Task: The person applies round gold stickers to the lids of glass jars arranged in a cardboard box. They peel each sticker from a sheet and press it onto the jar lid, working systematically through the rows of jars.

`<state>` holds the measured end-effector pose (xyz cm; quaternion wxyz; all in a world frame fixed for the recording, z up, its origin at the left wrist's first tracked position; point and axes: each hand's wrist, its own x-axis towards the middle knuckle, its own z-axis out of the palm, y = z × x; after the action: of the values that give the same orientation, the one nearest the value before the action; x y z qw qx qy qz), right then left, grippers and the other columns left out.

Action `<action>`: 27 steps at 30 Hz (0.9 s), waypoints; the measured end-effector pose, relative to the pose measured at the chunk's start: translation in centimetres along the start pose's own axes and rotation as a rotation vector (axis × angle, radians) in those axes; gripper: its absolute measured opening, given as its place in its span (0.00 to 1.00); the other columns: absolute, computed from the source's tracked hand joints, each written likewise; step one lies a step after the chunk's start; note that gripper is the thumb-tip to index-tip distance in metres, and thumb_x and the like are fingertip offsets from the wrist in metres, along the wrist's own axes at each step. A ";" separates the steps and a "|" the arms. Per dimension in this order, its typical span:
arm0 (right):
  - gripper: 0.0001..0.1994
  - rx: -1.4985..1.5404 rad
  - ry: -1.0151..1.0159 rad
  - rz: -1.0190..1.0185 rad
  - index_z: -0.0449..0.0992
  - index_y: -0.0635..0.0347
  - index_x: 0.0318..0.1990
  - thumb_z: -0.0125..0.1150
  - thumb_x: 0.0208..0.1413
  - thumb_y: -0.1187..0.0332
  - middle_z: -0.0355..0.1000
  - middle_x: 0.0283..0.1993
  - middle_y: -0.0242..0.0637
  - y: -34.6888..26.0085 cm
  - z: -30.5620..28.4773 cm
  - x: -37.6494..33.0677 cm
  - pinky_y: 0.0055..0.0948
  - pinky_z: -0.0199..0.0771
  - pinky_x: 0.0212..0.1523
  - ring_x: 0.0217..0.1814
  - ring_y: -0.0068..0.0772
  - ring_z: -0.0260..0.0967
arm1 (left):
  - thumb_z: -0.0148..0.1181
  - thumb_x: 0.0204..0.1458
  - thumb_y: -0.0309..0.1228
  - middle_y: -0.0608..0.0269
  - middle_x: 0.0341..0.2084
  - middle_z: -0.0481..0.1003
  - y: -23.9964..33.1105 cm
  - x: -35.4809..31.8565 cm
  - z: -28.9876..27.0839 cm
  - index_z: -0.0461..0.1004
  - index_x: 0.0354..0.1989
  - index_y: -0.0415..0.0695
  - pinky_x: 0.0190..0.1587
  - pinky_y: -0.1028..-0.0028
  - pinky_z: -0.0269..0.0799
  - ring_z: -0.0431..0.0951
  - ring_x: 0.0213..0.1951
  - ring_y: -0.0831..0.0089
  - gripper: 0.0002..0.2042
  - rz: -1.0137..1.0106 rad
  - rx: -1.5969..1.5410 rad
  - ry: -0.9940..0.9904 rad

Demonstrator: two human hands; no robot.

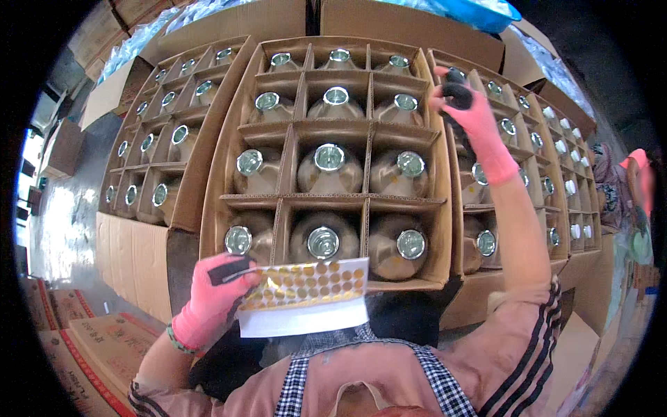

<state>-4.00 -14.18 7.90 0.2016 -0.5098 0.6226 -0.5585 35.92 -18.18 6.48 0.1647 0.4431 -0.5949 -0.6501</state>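
My left hand [221, 288], in a pink glove with black fingertips, grips the left edge of a sheet of round gold stickers [306, 295]. The sheet has a bare white lower strip and is held over the near edge of the middle carton [445, 274]. Large glass bottles [329, 160] stand upright in that carton's cardboard cells. My right hand [472, 115], gloved alike, reaches over the far left corner of the carton to the right [455, 208]. Its fingers are curled together at a bottle there; whatever is between them is hidden.
A left carton [135, 254] holds more bottles. White-capped bottles [570, 187] fill cells at the far right, near another person's pink-gloved arm [640, 181]. Flattened cartons [111, 347] lie at lower left. A blue basin [479, 12] sits beyond the raised flaps.
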 end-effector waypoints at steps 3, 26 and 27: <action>0.26 -0.627 -0.142 0.022 0.63 0.63 0.48 0.62 0.39 0.66 0.67 0.42 0.38 6.6 0.2 4.3 0.29 0.61 0.47 0.46 0.33 0.62 | 0.61 0.38 0.24 0.69 0.22 0.71 -3.4 0.8 -1.7 0.73 0.27 0.36 0.30 0.83 0.64 0.69 0.26 0.83 0.07 0.090 0.013 -0.057; 0.15 -0.433 -0.008 -0.206 0.72 0.62 0.32 0.61 0.40 0.60 0.69 0.32 0.43 1.8 8.9 4.1 0.30 0.64 0.41 0.37 0.38 0.66 | 0.60 0.39 0.24 0.67 0.25 0.72 -6.7 3.0 -3.5 0.73 0.29 0.36 0.31 0.83 0.64 0.69 0.28 0.83 0.08 0.105 -0.195 0.005; 0.15 -0.243 -0.084 -0.130 0.71 0.63 0.30 0.61 0.40 0.59 0.69 0.30 0.42 -0.3 10.2 1.6 0.29 0.65 0.39 0.35 0.36 0.67 | 0.60 0.39 0.25 0.67 0.25 0.72 -6.8 3.2 -3.4 0.73 0.29 0.36 0.31 0.83 0.64 0.69 0.28 0.83 0.08 0.117 -0.189 0.000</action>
<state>3.88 -20.52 5.71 0.1276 -0.5928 0.6423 -0.4688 38.90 -21.01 -0.66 0.2436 0.3900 -0.5558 -0.6926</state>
